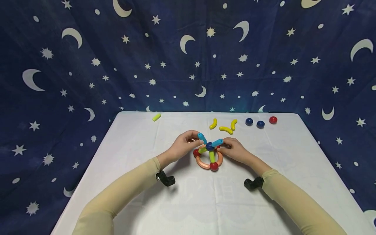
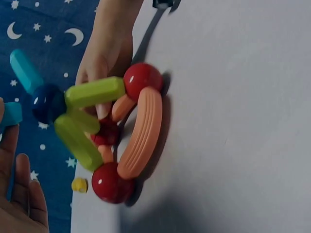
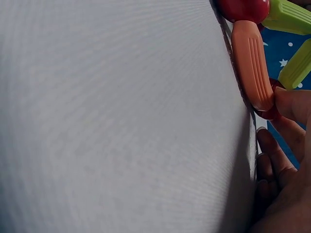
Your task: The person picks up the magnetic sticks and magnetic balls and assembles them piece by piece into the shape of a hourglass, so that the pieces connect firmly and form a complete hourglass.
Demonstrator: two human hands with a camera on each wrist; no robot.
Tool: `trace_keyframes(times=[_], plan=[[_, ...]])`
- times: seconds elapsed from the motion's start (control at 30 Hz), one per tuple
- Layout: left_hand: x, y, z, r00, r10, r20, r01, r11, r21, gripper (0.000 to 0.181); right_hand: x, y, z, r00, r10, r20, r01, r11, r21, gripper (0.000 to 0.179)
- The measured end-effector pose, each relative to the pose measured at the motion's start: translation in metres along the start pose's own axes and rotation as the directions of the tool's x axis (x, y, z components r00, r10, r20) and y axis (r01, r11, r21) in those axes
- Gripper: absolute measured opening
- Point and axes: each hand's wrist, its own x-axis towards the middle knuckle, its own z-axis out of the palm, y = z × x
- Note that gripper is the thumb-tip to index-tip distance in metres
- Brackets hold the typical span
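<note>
Currently left hand (image 1: 183, 145) pinches left blue stick (image 1: 201, 137) near blue ball (image 1: 209, 146) topping stick frame (image 1: 212, 157), mid-table (image 1: 188, 202); right hand (image 1: 237, 151), thumb and fingers clamped, grips frame's far-right red ball (image 3: 265, 114).

Beige sleeves (image 1: 127, 187), black wrist cameras (image 1: 166, 179)

White-clothed desk (image 1: 188, 202) carries lime stick (image 1: 157, 117), three yellow curved pieces (image 1: 226, 130), two blue balls (image 1: 260, 124), loose red ball (image 1: 273, 120), ball-and-stick frame (image 1: 212, 156).
</note>
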Motion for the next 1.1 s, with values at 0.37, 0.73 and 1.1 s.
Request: trace_keyframes(times=[0.37,0.73,1.1], plan=[[-0.001,-0.002,0.009,0.998,0.061,-0.02,-0.061,0.998,-0.004,0.025,0.0,-0.003,-0.002,1.0,0.001,0.006,-0.001,1.0,0.003,0.035],[-0.002,-0.004,0.017,0.997,0.075,-0.007,-0.075,0.997,0.031,0.025,0.0,-0.003,-0.001,1.0,0.0,0.001,0.0,1.0,-0.008,0.034],[-0.001,-0.01,0.022,0.998,0.05,-0.026,-0.048,0.997,0.064,0.027,-0.001,0.0,0.001,1.0,-0.006,-0.003,0.006,1.0,-0.003,0.034]])
